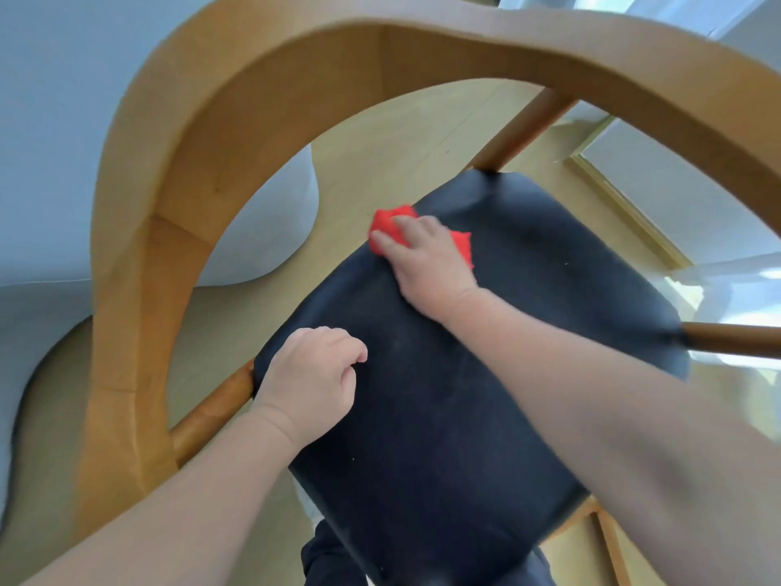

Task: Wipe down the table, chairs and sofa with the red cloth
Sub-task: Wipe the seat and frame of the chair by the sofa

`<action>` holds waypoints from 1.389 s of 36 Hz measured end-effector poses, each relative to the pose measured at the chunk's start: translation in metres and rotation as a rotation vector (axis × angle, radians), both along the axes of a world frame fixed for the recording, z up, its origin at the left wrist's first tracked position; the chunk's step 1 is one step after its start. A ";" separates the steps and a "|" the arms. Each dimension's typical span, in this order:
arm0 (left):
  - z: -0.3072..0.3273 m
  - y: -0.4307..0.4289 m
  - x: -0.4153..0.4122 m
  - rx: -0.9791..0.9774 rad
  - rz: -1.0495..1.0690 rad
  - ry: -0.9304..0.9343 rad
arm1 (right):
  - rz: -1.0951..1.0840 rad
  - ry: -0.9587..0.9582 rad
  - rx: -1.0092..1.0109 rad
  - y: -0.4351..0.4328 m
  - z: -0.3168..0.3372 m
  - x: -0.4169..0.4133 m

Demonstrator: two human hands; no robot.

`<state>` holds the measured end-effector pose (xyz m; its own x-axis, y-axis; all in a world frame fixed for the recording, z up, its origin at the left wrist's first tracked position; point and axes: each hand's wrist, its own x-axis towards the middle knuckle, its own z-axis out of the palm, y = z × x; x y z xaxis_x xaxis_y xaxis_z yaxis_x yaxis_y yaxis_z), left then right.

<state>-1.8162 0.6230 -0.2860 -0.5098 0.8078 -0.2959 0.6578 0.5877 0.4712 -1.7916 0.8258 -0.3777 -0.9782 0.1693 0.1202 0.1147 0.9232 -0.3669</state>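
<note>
1. Head view, surroundings: a broad, curved light-wood chair back (169, 205) arches over the top and left of my sight, and I reach both arms under it. Round wooden struts (524, 129) join it to the corners of the dark padded chair seat (465, 416). To the left, beyond the arch, stands a rounded pale grey upholstered sofa (50, 141). A light wooden floor (401, 133) shows past the seat, with a brass-coloured strip (625, 209) running across it at the right. My dark trouser leg (329, 556) shows at the bottom edge.

2. Head view, right hand: my right hand (427, 264) lies on the bunched fuzzy red cloth (389, 222) near the far left edge of the seat. My fingers are bent over the red cloth and press it onto the padding; it sticks out past my fingertips and on the far side of my hand. My thumb is hidden.

3. Head view, left hand: my left hand (312, 374) rests on the near left corner of the seat, fingers curled into a fist with the thumb against the forefinger, holding nothing. It is well apart from the cloth.
</note>
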 end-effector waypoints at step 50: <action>0.019 -0.001 -0.022 0.005 -0.167 0.032 | -0.615 -0.041 0.060 0.120 -0.002 0.079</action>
